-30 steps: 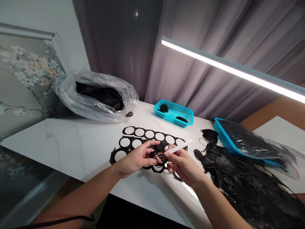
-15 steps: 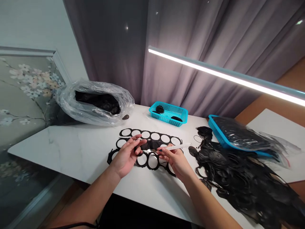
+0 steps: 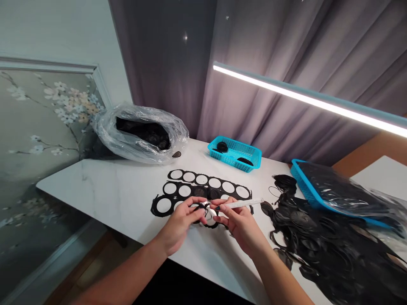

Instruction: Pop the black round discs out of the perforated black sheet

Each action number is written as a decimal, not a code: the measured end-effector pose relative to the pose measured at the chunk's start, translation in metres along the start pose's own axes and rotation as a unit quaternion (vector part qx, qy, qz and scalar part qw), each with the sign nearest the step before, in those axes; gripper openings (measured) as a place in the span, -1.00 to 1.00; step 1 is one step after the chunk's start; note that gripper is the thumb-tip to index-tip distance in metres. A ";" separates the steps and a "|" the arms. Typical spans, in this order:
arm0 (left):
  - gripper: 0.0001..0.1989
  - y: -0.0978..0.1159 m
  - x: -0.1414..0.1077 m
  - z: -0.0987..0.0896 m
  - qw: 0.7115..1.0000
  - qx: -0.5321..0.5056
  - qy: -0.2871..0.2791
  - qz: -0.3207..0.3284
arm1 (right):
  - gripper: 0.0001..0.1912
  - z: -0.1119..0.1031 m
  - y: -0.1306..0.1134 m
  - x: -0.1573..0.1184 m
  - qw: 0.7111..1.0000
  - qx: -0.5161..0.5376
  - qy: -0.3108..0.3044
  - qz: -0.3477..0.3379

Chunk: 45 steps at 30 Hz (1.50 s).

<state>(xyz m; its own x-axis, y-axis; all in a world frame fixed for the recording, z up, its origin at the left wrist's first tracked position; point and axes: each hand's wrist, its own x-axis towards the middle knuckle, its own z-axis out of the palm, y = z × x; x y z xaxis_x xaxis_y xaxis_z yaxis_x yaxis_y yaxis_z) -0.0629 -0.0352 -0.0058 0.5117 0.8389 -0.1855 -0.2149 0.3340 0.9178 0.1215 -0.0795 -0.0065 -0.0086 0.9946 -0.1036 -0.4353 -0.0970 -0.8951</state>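
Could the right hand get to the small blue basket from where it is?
Probably yes. Only flat black strips seem to lie between the right hand and the small blue basket, but the hand grips a white pen-like tool.

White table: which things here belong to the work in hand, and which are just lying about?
In hand or beside it:
- left hand: thin black piece
- right hand: white pen-like tool
- holed black strips

Lying about, untouched (some may still serve):
- small blue basket
- clear bag
- black heap
- larger blue basket
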 end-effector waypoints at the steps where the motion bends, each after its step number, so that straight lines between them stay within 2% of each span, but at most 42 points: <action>1: -0.68 0.003 -0.005 -0.009 1.000 -0.019 0.015 -0.001 | -0.73 -0.002 0.002 0.001 0.999 -0.025 0.020 -0.002; 4: -0.71 0.015 -0.024 -0.041 0.995 -0.078 0.062 -0.009 | -0.71 -0.005 0.007 0.003 0.986 -0.144 0.068 -0.053; 6: -0.70 0.021 -0.037 -0.061 0.992 -0.092 0.088 -0.011 | -0.72 -0.004 0.009 0.004 0.971 -0.212 0.073 -0.086; 8: -0.69 0.024 -0.048 -0.075 0.995 -0.010 0.096 0.002 | -0.74 0.000 0.011 0.005 0.963 -0.244 0.068 -0.093; 10: -0.67 0.020 -0.055 -0.079 0.981 0.172 0.081 0.037 | -0.74 0.005 0.014 0.007 0.959 -0.263 0.056 -0.087; 11: -0.67 0.016 -0.056 -0.078 0.956 0.280 0.065 0.065 | -0.74 0.008 0.016 0.008 0.957 -0.275 0.043 -0.083; 12: -0.66 0.010 -0.055 -0.076 0.916 0.384 0.045 0.102 | -0.75 0.011 0.019 0.010 0.953 -0.291 0.025 -0.082; 15: -0.57 -0.008 -0.047 -0.068 0.757 0.614 0.007 0.222 | -0.79 0.014 0.027 0.012 0.924 -0.368 -0.037 -0.094; 17: -0.53 -0.015 -0.040 -0.067 0.673 0.694 0.019 0.257 | -0.83 0.012 0.030 0.010 0.901 -0.418 -0.057 -0.100; 19: -0.56 -0.016 -0.034 -0.072 0.624 0.737 0.041 0.258 | -0.84 0.007 0.029 0.006 0.893 -0.438 -0.057 -0.090; 21: -0.62 -0.013 -0.032 -0.080 0.598 0.756 0.053 0.261 | -0.81 0.003 0.025 0.002 0.901 -0.425 -0.054 -0.073; 24: -0.60 -0.009 -0.034 -0.087 0.597 0.753 0.060 0.270 | -0.81 0.002 0.018 -0.002 0.916 -0.394 -0.044 -0.057; 28: -0.57 -0.011 -0.041 -0.075 0.614 0.742 0.025 0.268 | -0.83 0.010 0.015 0.000 0.916 -0.393 -0.045 -0.064; 33: -0.57 -0.019 -0.043 -0.058 0.612 0.740 -0.026 0.278 | -0.86 0.018 0.030 0.010 0.893 -0.438 -0.060 -0.090; 38: -0.57 -0.022 -0.043 -0.057 0.618 0.744 -0.031 0.253 | -0.84 0.016 0.042 0.015 0.913 -0.399 -0.048 -0.066; 45: -0.63 -0.023 -0.042 -0.057 0.607 0.758 -0.038 0.238 | -0.85 0.016 0.043 0.016 0.914 -0.399 -0.044 -0.060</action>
<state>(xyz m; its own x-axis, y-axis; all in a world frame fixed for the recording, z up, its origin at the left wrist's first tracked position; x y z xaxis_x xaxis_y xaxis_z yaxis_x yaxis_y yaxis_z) -0.1272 -0.0533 -0.0389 0.7411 0.6438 0.1904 0.6282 -0.7651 0.1414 0.0885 -0.0673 -0.0397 -0.0914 0.9956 0.0189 0.3578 0.0506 -0.9324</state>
